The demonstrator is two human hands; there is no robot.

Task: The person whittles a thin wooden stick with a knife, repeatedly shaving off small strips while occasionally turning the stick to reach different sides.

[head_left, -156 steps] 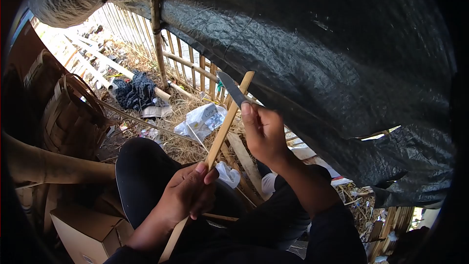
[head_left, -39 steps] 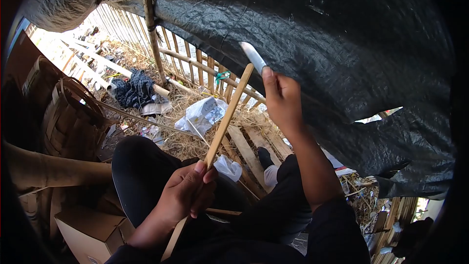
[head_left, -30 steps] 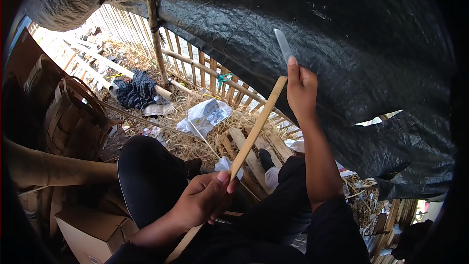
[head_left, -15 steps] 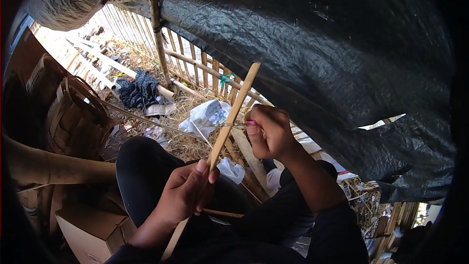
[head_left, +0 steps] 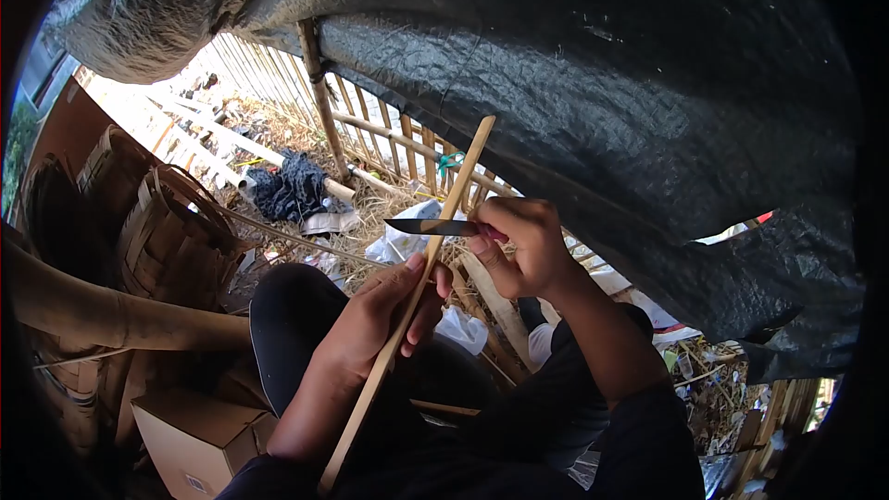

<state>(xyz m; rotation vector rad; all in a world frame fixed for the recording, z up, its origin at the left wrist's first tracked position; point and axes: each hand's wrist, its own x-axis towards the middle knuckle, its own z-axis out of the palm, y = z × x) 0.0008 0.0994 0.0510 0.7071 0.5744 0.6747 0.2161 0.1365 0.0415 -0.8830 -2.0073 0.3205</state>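
Observation:
A long pale bamboo strip (head_left: 460, 185) runs at a slant from my lap up toward the fence. Partway along it, my left hand (head_left: 378, 313) is closed around the strip, thumb lying along it. My right hand (head_left: 520, 239) grips a knife (head_left: 426, 226) by its pinkish handle, most of which the fingers hide. The blade points left and crosses the strip a short way above my left thumb, its flat side in view.
Woven baskets (head_left: 171, 231) and a thick bamboo pole (head_left: 139, 317) stand at left, above a cardboard box (head_left: 190, 440). A black tarp (head_left: 593, 130) hangs ahead and right beside a bamboo fence (head_left: 375, 130). Dark cloth (head_left: 289, 187) and plastic bags (head_left: 461, 329) lie on littered ground.
The knife has turned from edge-on to showing its broad side. My left hand sits further up the strip, nearer the blade. The whole view has shifted slightly.

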